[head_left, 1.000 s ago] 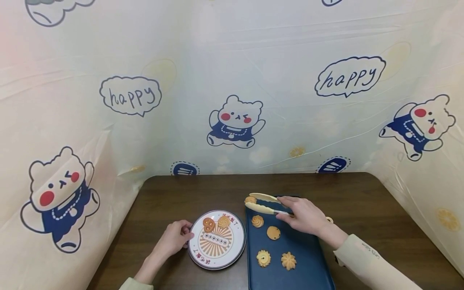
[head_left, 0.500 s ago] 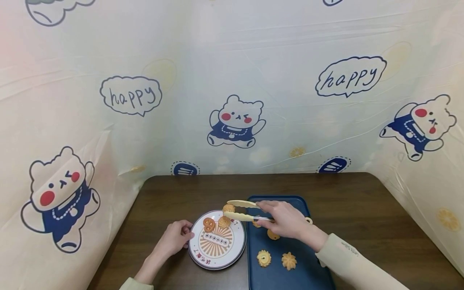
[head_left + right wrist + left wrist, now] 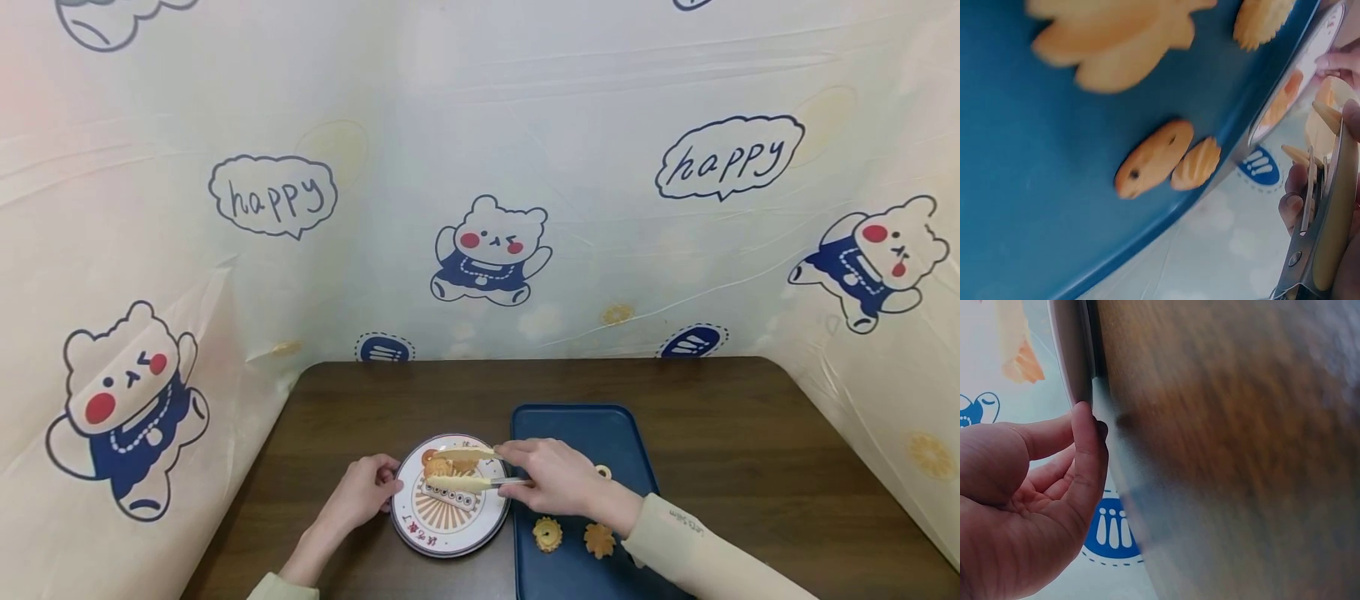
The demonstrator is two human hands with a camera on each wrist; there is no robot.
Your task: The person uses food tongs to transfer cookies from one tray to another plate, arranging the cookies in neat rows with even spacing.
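Note:
My left hand [image 3: 366, 490] pinches the left rim of a white printed plate [image 3: 407, 510]; in the left wrist view the fingers [image 3: 1088, 447] meet its edge [image 3: 1071, 356]. In my right hand [image 3: 551, 477] is a pair of tongs [image 3: 463, 483] with cream-coloured tips and metal arms. The tips reach over the plate, around a round golden cookie [image 3: 437, 468]. Partly hidden behind them are the pretzel cookie [image 3: 428, 456] and a swirl cookie. Whether the held cookie touches the plate, I cannot tell. The right wrist view shows the tongs [image 3: 1329, 231] side-on.
Right of the plate lies a dark blue tray [image 3: 570, 423]. It bears a ring-shaped cookie [image 3: 547, 534] and a flower-shaped cookie [image 3: 599, 540]. In the right wrist view, a spotted cookie [image 3: 1154, 159] and a ridged cookie [image 3: 1197, 165] also lie there. A printed curtain surrounds the wooden table [image 3: 712, 408].
My right hand has carried the tongs and a cookie from the tray's far left corner leftward and nearer, over the plate. The left hand has stayed at the plate's rim.

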